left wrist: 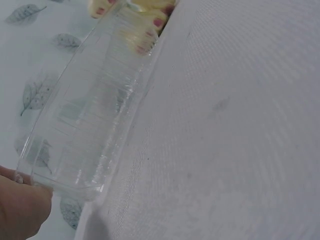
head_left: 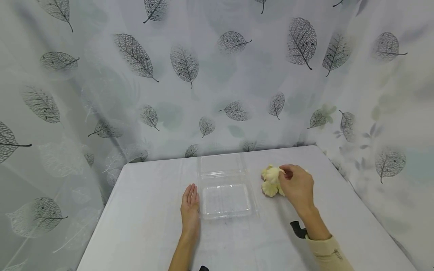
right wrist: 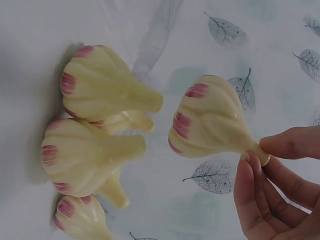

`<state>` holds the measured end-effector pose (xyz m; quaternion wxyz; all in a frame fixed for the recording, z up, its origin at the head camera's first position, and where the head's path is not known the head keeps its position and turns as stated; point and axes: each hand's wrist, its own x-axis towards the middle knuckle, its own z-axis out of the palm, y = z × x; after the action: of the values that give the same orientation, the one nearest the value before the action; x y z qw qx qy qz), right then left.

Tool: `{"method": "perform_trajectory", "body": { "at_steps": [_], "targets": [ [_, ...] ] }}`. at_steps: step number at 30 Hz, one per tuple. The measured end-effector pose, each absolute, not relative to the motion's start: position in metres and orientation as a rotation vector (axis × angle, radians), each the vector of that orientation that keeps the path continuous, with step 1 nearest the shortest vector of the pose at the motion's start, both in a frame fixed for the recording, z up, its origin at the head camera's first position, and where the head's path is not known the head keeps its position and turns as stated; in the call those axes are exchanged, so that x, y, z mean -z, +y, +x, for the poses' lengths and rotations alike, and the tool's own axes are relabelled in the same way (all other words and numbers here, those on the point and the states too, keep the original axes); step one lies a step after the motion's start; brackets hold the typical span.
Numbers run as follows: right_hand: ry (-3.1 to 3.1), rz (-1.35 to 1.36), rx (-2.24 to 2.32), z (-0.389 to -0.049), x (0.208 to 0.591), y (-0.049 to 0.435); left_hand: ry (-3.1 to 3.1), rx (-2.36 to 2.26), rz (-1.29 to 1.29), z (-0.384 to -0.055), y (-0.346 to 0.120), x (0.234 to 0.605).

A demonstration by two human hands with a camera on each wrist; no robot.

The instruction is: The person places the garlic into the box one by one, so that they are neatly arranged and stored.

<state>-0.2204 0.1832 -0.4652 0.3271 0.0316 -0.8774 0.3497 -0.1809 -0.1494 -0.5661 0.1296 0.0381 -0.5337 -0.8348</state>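
Note:
My right hand (head_left: 299, 187) pinches a garlic bulb (right wrist: 207, 117) by its stem between thumb and fingertips. The bulb is cream-coloured with pink streaks at its base, glossy like a model, and is held up off the table. Below it in the head view, more garlic bulbs (head_left: 269, 189) sit clustered on the table; the right wrist view shows several of these bulbs (right wrist: 92, 157), stems up. A clear plastic clamshell box (head_left: 226, 201) lies unfolded, its lid (head_left: 222, 165) laid back. My left hand (head_left: 190, 209), fingers straight, rests against the left side of the box.
A white-covered table (head_left: 152, 226) holds everything, with its far edge close to a curtain (head_left: 217, 86) printed with leaves. Dark wrist-camera mounts (head_left: 298, 229) show near the right wrist and at the bottom edge.

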Motion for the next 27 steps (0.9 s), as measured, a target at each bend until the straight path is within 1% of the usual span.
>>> {"method": "perform_trajectory", "body": {
  "at_steps": [27],
  "targets": [
    [-2.298, 0.203, -0.975, -0.233, 0.471, 0.151, -1.550, 2.406, 0.139, -0.182, -0.149, 0.564]
  ]
}}
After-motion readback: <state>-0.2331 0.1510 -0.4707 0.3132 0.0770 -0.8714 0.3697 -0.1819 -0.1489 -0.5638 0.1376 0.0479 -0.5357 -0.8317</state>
